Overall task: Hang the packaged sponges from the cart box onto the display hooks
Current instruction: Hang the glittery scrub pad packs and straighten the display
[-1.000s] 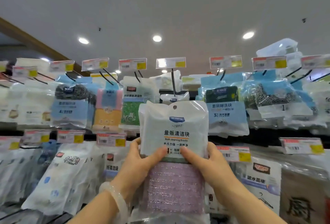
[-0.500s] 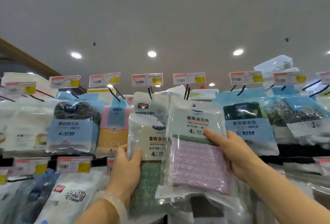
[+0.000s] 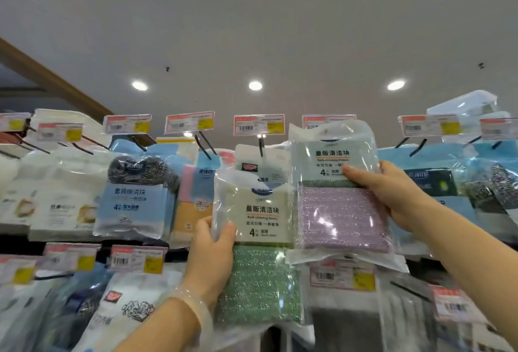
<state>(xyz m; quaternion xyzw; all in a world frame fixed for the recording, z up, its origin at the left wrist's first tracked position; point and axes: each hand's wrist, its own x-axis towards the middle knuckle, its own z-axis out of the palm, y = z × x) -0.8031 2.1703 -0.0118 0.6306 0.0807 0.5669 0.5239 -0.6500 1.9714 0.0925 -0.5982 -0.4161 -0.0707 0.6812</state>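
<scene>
I hold two clear sponge packs up in front of the top row of hooks. My right hand [image 3: 392, 194] grips the pack with the purple sponge [image 3: 340, 217] by its right edge, its top raised to the price tag [image 3: 328, 120] of a hook that the pack hides. Lower and to the left, my left hand [image 3: 213, 242] grips the pack with the green sponge [image 3: 260, 281] by its left edge. The purple pack overlaps the green one's right side. The cart box is out of view.
Black hooks [image 3: 261, 145] with red and yellow price tags [image 3: 259, 124] run across the top row, loaded with steel scourers [image 3: 134, 197], cloths [image 3: 193, 197] and sponge packs. A second tagged row [image 3: 137, 259] hangs below. Goods crowd both sides.
The one stack held in both hands has split: my right hand lifted the purple pack up and right toward the top hooks, my left kept the green pack lower.
</scene>
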